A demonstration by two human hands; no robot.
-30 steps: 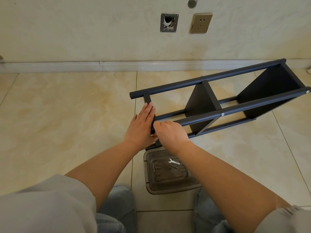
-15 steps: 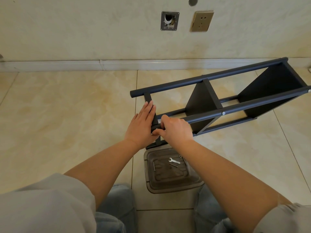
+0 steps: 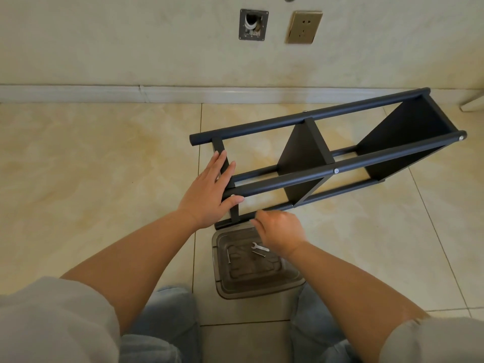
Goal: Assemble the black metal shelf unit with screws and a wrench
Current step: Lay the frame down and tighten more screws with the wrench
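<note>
The black metal shelf unit (image 3: 296, 176) lies on its side on the tiled floor, with two shelf panels fixed between its round tubes. My left hand (image 3: 207, 192) presses flat against its near end bar, fingers straight, thumb beside a silver screw head (image 3: 232, 196) at the tube's end. My right hand (image 3: 280, 229) hovers just below the frame, over the tray, fingers loosely curled with nothing visible in them. A small silver wrench (image 3: 260, 247) and two loose screws (image 3: 228, 254) lie in the clear plastic tray (image 3: 262, 292).
The tray sits on the floor between my knees, touching the shelf's near end. A wall with a baseboard (image 3: 104, 94), a socket (image 3: 303, 27) and an open wall box (image 3: 252, 24) runs behind the shelf. Bare tiles spread to the left.
My right hand has let go of the front tube's end and drawn back toward the tray. The left hand stays flat on the end bar. The view has tilted slightly.
</note>
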